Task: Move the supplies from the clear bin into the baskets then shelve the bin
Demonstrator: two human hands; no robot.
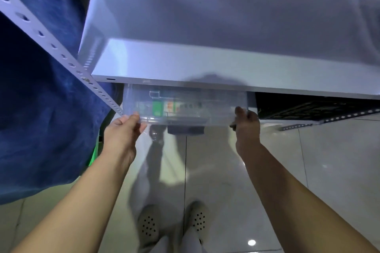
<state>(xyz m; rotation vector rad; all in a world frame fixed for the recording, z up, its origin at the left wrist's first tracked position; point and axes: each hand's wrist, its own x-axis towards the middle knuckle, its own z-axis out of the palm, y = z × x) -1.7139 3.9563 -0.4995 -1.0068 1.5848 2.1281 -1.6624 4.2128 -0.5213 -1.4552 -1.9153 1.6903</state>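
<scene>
**Clear bin at the shelf edge**

Under the white shelf board (205, 76), the clear bin (185, 107) sits mostly beneath the board's front edge, its near rim sticking out toward you. Your left hand (123, 129) grips the bin's left corner and your right hand (245, 123) grips its right corner. A perforated upright (61, 53) stands just left; a dark crate (308, 107) sits just right.

White shelf (205, 76) overhangs the clear bin (185, 104); black crate (308, 107) crowds its right
</scene>
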